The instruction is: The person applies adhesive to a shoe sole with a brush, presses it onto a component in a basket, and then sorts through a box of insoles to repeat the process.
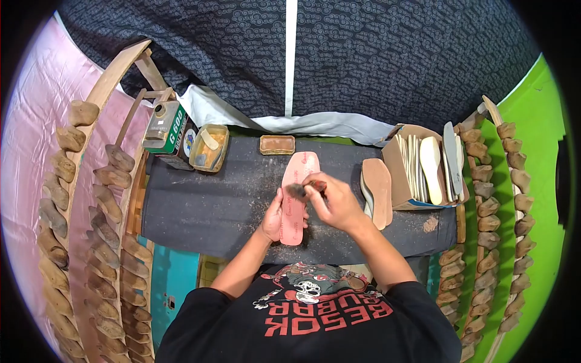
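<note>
My left hand (273, 219) is closed on the lower left edge of a pink shoe insole board (293, 225) with red printing, which is tilted up over the table. My right hand (333, 204) grips a brush (319, 184) by its reddish handle. The brush's dark bristles overlap the middle of the board in this view. To the right of my right hand lies a small stack of shoe soles (379, 192), tan on top with a pale one beneath.
A dark cloth with scattered crumbs covers the table (193, 212). At the back left stand a green-and-white can (165, 128) and a yellowish tub (210, 145). A small brown tray (277, 144) sits at the back. A cardboard box (404, 192) holds several soles. Racks of wooden shoe lasts (112, 176) flank both sides.
</note>
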Motion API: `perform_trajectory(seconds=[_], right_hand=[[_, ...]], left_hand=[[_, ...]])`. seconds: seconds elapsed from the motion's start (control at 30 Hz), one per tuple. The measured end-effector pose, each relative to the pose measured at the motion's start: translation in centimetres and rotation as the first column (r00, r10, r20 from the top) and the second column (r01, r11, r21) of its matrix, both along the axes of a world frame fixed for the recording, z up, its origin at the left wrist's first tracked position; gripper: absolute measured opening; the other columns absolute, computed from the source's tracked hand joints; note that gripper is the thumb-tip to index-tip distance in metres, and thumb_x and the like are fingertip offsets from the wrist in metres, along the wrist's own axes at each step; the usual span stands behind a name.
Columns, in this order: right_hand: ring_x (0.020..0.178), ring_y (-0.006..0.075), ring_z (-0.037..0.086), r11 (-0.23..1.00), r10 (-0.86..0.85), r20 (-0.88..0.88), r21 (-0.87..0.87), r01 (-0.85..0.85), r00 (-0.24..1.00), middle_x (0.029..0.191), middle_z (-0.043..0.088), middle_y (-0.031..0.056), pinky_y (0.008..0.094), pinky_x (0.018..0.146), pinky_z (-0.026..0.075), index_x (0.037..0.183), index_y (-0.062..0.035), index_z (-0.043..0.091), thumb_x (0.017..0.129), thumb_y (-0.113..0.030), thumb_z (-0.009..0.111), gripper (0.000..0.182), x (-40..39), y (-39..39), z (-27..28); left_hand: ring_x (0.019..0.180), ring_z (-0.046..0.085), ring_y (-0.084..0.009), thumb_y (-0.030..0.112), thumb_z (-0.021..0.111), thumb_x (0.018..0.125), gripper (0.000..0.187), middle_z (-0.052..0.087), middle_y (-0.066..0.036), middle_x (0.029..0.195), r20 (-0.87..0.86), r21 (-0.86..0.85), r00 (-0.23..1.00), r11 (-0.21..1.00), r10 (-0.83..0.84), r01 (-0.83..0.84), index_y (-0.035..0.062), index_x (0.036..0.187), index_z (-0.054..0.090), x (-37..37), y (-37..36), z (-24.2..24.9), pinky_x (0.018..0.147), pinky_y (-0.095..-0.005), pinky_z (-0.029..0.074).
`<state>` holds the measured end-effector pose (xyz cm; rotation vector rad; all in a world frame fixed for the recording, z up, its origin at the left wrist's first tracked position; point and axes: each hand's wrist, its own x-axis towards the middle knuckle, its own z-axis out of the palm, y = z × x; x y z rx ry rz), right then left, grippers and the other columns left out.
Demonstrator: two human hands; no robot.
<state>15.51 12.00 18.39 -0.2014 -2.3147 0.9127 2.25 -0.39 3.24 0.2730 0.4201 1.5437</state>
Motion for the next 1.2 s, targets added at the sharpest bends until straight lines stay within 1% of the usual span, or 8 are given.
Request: perform_trajectory(seconds=[0.17, 0.23, 0.43, 0.57, 0.8, 0.93, 1.17, 1.2], right_hand=[[0.073, 0.0311, 0.069, 0.981, -0.147, 0.001, -0.128, 0.146, 0.989, 0.084, 0.067, 0.0179, 0.0381, 0.067, 0.054, 0.1, 0.0001, 0.061, 0.097, -0.009, 0.061, 0.009, -1.0, 1.9, 0.7], [0.074, 0.0317, 0.069, 0.972, -0.231, -0.076, 0.011, 0.233, 0.97, 0.085, 0.067, 0.0184, 0.0375, 0.068, 0.054, 0.101, 0.0001, 0.061, 0.097, -0.009, 0.061, 0.01, -1.5, 3.8, 1.3], [0.077, 0.035, 0.069, 0.987, -0.136, -0.032, 0.084, 0.138, 0.99, 0.089, 0.068, 0.0187, 0.0407, 0.07, 0.055, 0.1, 0.0001, 0.062, 0.095, -0.008, 0.063, 0.01, -2.0, 2.0, 0.9], [0.075, 0.029, 0.068, 0.991, 0.007, -0.004, 0.134, -0.006, 1.0, 0.088, 0.067, 0.0149, 0.0378, 0.069, 0.055, 0.1, 0.0004, 0.062, 0.093, -0.006, 0.063, 0.01, -1.9, -0.2, 0.6], [0.07, 0.0297, 0.066, 0.959, -0.228, -0.161, 0.132, 0.25, 0.96, 0.084, 0.065, 0.0164, 0.0372, 0.065, 0.052, 0.098, 0.0008, 0.062, 0.096, -0.004, 0.06, 0.006, -3.6, 4.8, 1.1], [0.071, 0.0312, 0.066, 0.966, -0.086, -0.192, 0.224, 0.129, 0.978, 0.084, 0.065, 0.0164, 0.0389, 0.066, 0.053, 0.101, 0.0006, 0.061, 0.093, -0.005, 0.063, 0.009, -3.7, 2.1, 0.5], [0.079, 0.0368, 0.069, 0.991, -0.136, -0.1, -0.003, 0.136, 0.986, 0.09, 0.068, 0.0195, 0.0413, 0.071, 0.055, 0.101, 0.0002, 0.062, 0.095, -0.009, 0.063, 0.011, -3.8, 0.9, -0.4], [0.071, 0.0254, 0.07, 0.987, -0.159, -0.108, 0.009, 0.161, 0.981, 0.087, 0.067, 0.0171, 0.0363, 0.067, 0.055, 0.102, 0.0013, 0.061, 0.098, -0.005, 0.059, 0.008, -4.2, 2.1, -0.9]], left_hand=[[0.08, 0.073, -0.0273, 0.068, 0.028, 0.103, 0.074, 0.071, -0.013, 0.096, -0.052, 0.019, 0.997, 0.999, -0.05, 0.051, 0.0052, 0.129, 0.058, -0.7, -0.1, -0.2, 0.074, -0.042, 0.062], [0.082, 0.073, -0.0278, 0.067, 0.028, 0.103, 0.074, 0.071, -0.014, 0.097, -0.036, 0.037, 0.998, 0.998, -0.047, 0.048, 0.0042, 0.13, 0.058, -0.5, 0.0, -0.1, 0.074, -0.0425, 0.062], [0.088, 0.072, -0.0282, 0.058, 0.033, 0.105, 0.064, 0.069, -0.014, 0.103, 0.003, 0.08, 1.0, 0.997, 0.011, -0.011, 0.0042, 0.13, 0.058, -0.4, 0.1, 0.2, 0.075, -0.0449, 0.062], [0.088, 0.071, -0.0291, 0.058, 0.034, 0.104, 0.064, 0.069, -0.013, 0.106, 0.062, -0.014, 0.997, 0.998, 0.056, -0.055, 0.0047, 0.13, 0.059, -0.9, -0.3, 0.0, 0.074, -0.0464, 0.062], [0.088, 0.071, -0.028, 0.056, 0.031, 0.105, 0.065, 0.069, -0.015, 0.101, 0.009, 0.074, 1.0, 0.997, -0.03, 0.029, 0.0021, 0.126, 0.06, -0.4, 0.3, 0.0, 0.075, -0.0443, 0.061], [0.09, 0.071, -0.0279, 0.058, 0.032, 0.105, 0.065, 0.069, -0.012, 0.103, 0.039, 0.039, 0.999, 0.999, 0.003, -0.005, 0.0044, 0.128, 0.06, -0.5, 0.4, 0.0, 0.075, -0.0458, 0.062], [0.091, 0.071, -0.0268, 0.058, 0.032, 0.105, 0.064, 0.07, -0.012, 0.105, 0.038, 0.01, 0.998, 0.999, 0.042, -0.043, 0.0064, 0.129, 0.06, -1.5, 0.0, -0.6, 0.074, -0.0453, 0.062], [0.089, 0.071, -0.0268, 0.058, 0.032, 0.105, 0.064, 0.07, -0.013, 0.102, -0.014, 0.016, 1.0, 1.0, 0.025, -0.025, 0.0058, 0.127, 0.061, -1.7, 0.1, -0.7, 0.074, -0.0445, 0.062]])
